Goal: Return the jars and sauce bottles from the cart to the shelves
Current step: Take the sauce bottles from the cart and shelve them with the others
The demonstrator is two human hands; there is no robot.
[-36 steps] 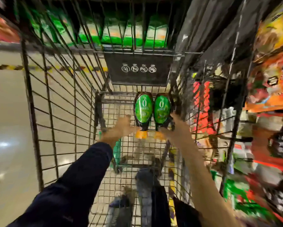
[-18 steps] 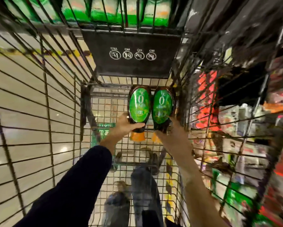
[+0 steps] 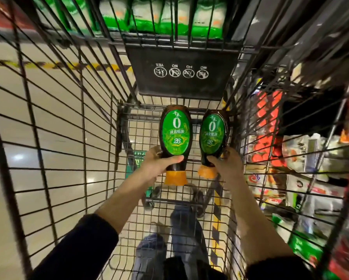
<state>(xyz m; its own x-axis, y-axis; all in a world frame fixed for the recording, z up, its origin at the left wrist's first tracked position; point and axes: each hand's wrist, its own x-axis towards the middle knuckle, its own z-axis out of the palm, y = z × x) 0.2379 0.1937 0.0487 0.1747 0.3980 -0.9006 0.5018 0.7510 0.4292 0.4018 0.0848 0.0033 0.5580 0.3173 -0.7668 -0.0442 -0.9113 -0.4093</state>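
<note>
left hand (image 3: 159, 165) wrapped round neck of left sauce bottle (image 3: 175, 136), right hand (image 3: 226, 166) same on right sauce bottle (image 3: 213, 136), both near cart (image 3: 54, 138) far end, caps toward me, guess easier for lifting out

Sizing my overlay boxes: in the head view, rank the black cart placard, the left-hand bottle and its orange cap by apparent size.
1. Black cart placard, largest.
2. Left-hand sauce bottle.
3. Its orange cap, smallest.
The placard sits farther away, so true sizes are unsure.

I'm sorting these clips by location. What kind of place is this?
Most likely a supermarket aisle: a wire shopping cart, packaged goods on shelves to the right, and two matching sauce bottles, one in each hand.
</note>
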